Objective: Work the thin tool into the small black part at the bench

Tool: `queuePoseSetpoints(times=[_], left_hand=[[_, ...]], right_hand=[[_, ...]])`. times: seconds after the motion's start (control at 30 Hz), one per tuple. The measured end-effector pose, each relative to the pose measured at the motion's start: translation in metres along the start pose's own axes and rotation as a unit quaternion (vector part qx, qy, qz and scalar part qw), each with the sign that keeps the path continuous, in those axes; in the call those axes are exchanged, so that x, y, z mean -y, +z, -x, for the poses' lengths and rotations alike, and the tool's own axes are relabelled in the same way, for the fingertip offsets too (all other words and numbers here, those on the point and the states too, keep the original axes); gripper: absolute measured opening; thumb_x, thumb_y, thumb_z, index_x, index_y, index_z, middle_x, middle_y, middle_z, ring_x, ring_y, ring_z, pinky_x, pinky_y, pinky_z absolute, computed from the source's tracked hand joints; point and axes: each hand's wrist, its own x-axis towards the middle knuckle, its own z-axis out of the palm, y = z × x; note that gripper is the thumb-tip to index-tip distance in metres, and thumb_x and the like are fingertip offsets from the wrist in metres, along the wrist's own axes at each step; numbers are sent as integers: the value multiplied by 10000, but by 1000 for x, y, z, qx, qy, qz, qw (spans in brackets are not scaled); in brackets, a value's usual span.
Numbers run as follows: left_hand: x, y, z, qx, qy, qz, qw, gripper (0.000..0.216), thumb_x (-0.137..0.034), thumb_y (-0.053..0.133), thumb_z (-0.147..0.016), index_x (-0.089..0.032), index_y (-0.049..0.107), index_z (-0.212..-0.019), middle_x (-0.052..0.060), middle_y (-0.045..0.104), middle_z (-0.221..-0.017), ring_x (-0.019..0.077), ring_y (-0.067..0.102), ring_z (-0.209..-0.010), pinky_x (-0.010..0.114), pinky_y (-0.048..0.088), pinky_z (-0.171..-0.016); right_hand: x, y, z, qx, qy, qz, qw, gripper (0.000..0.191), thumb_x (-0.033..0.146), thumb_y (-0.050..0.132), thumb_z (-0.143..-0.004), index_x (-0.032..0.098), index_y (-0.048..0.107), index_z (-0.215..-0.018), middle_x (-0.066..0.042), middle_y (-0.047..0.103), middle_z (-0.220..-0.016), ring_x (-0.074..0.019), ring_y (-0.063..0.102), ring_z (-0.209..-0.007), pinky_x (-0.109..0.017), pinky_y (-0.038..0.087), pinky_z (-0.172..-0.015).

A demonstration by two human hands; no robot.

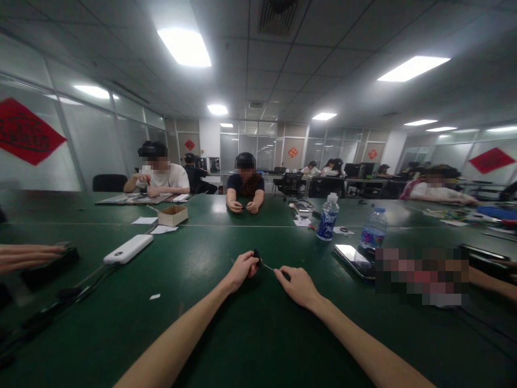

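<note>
My left hand (243,271) is closed around a small black object (256,254), which pokes out above the fingers; its kind is too small to tell. A thin pale rod (267,267) runs from there toward my right hand (299,284). The right thumb and index finger are pinched together at the rod's far end. Both hands are just above the green table (258,345), in front of me. The fingers hide much of the black object.
To the left lie a white power bank (129,249) with cables and a small cardboard box (173,215). At right stand two bottles (328,218) beside a phone (352,261). A co-worker (245,186) sits opposite, with other people's hands at both sides.
</note>
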Motion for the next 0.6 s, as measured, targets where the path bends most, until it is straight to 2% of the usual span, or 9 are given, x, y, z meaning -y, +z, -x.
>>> queuePoseSetpoints(times=[0.43,0.6], left_hand=[[-5,-2,3,30,-14,-20,999,189,-319,523,-737,-144,521,-809,-66,445,-528,69,387,-436,200,274,-446],[-5,-2,3,28,-12,-17,999,186,-315,523,-731,-144,524,-804,-63,450,-529,69,388,-441,199,273,-450]], right_hand=[[1,0,1,6,9,-19,1000,437,474,339,-937,202,663,-828,-27,681,-722,-151,610,-611,-244,405,-578],[3,0,1,4,13,-18,1000,434,469,342,-937,200,665,-831,-33,691,-749,-159,625,-639,-255,416,-610]])
